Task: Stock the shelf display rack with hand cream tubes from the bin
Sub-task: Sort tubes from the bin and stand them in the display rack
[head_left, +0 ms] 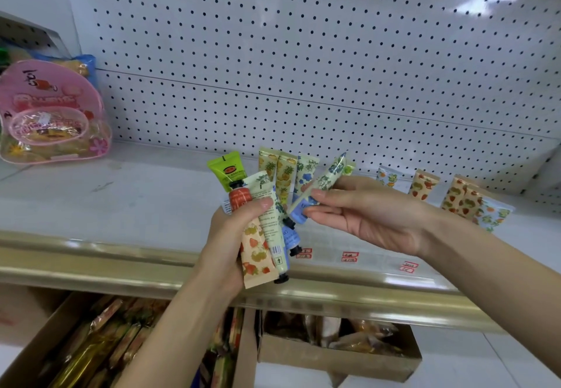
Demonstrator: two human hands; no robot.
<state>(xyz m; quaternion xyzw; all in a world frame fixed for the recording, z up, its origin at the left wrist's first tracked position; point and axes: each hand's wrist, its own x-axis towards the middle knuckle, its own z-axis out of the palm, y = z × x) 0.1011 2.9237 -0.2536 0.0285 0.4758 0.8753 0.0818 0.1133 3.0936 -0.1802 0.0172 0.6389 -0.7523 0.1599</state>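
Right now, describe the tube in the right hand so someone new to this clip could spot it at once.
Start at the white pegboard shelf; in front of its gold edge, the left hand holds a fan of tubes. Just right of it, the right hand pinches one tube. It alone slants away from the bunch, blue-flower print above a blue end.

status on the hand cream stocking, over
Left hand grips a fan of tubes. Right hand pinches one blue-flowered tube. Stocked tubes line the shelf at right; pink bag sits far left, apart.
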